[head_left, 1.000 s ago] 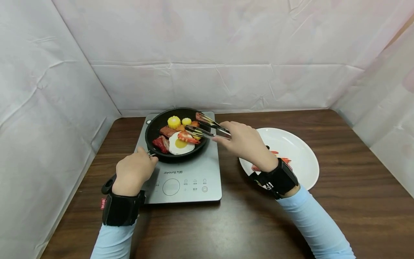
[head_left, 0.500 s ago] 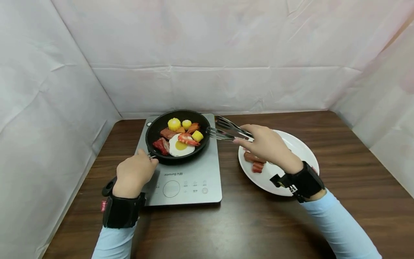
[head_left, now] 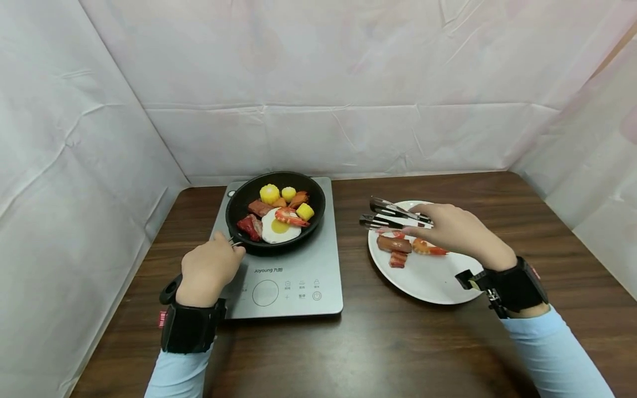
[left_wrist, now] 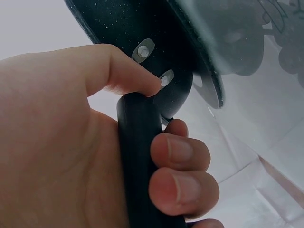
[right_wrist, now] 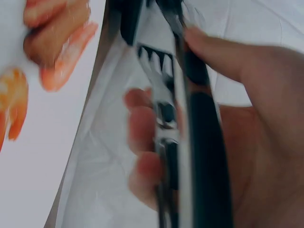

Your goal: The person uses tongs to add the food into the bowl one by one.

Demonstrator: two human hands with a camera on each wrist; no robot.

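Tongs (head_left: 393, 215) were gripped in the right hand (head_left: 460, 231), their empty tips parted a little above the near-left rim of the white plate (head_left: 433, 279). On that plate, just under the tongs, lay a sausage (head_left: 393, 244), a bacon piece (head_left: 397, 258) and a shrimp (head_left: 428, 249). To the left, the left hand (head_left: 208, 268) was wrapped round the black handle (left_wrist: 140, 161) of the frying pan (head_left: 239, 202), which sat on the grey induction cooker (head_left: 293, 279). Inside the pan were a fried egg (head_left: 278, 228), another shrimp, meat slices and corn pieces (head_left: 269, 193). Nothing stood between plate and pan on the dark wooden table (head_left: 373, 342). White sheeting (head_left: 318, 83) closed the back.
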